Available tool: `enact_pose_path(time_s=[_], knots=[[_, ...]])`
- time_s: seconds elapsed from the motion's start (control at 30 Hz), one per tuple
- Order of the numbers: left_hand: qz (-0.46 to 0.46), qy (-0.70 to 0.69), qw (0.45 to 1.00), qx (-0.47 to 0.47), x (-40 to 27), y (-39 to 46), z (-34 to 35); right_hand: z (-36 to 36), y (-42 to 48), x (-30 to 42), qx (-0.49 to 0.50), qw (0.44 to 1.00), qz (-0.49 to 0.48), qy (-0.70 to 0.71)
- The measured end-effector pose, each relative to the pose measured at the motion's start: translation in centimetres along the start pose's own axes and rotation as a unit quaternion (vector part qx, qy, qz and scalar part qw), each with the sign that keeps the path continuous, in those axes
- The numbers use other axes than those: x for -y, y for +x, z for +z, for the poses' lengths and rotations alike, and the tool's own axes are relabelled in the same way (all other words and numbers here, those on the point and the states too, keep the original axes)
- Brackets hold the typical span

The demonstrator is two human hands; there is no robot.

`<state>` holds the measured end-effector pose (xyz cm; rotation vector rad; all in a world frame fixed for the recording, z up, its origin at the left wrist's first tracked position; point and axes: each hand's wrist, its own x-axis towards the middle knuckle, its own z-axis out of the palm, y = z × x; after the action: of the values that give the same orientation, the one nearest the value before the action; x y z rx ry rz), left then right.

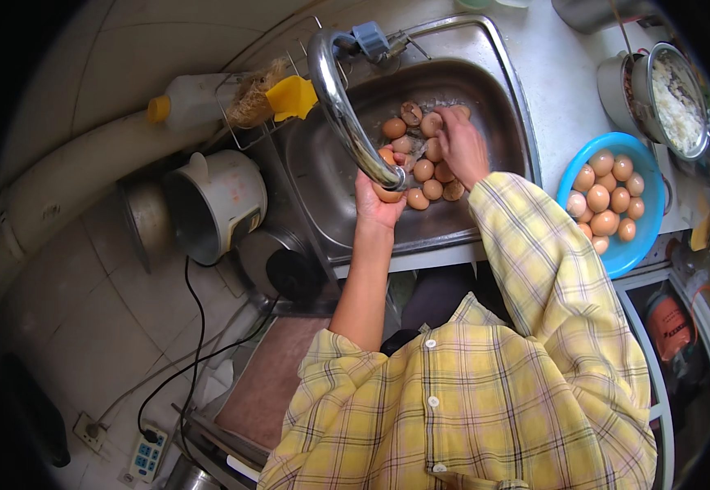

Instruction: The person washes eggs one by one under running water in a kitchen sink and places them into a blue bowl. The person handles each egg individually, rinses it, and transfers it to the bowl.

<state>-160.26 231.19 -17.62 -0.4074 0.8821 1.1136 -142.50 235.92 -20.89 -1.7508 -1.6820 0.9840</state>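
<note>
Under the curved chrome faucet (355,116), my left hand (377,211) cups brown eggs (386,195), partly hidden by the spout. Its fingers curl around another egg on the far side. Inside the stainless steel sink (330,202), my right hand (466,147) has its thumb and fingers at a wet brown egg (432,124). Several more eggs (423,170) lie loose on the sink bottom between and around both hands. One egg (411,113) near the far side looks cracked or stained. Water splashes among the eggs.
Right of the sink, a blue plastic basin (655,226) holds several eggs. Behind it stands a metal pot (676,101) with white food. At left are a wire rack (241,144), a yellow-capped jug (189,101), a rice cooker (232,190), and hanging black cords (197,343).
</note>
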Motion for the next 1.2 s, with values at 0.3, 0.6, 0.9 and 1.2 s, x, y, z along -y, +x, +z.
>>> enact_pose_path(time_s=[0.3, 0.6, 0.9, 1.2], knots=[[0.019, 0.493, 0.870, 0.023, -0.7, -6.9, 4.8, 3.0, 2.9, -1.0, 0.088, 0.986, 0.018, 0.142], [0.051, 0.630, 0.775, -0.003, -2.1, -11.5, 6.4, -0.3, -2.8, 4.1, 0.165, 0.852, 0.072, 0.491], [0.055, 0.625, 0.779, 0.004, -0.7, -12.0, 6.9, 1.5, -2.9, 2.1, 0.081, 0.968, -0.029, 0.235], [0.070, 0.655, 0.752, -0.018, -0.2, -11.6, 5.6, 4.3, -1.7, -0.4, 0.059, 0.986, -0.111, -0.106]])
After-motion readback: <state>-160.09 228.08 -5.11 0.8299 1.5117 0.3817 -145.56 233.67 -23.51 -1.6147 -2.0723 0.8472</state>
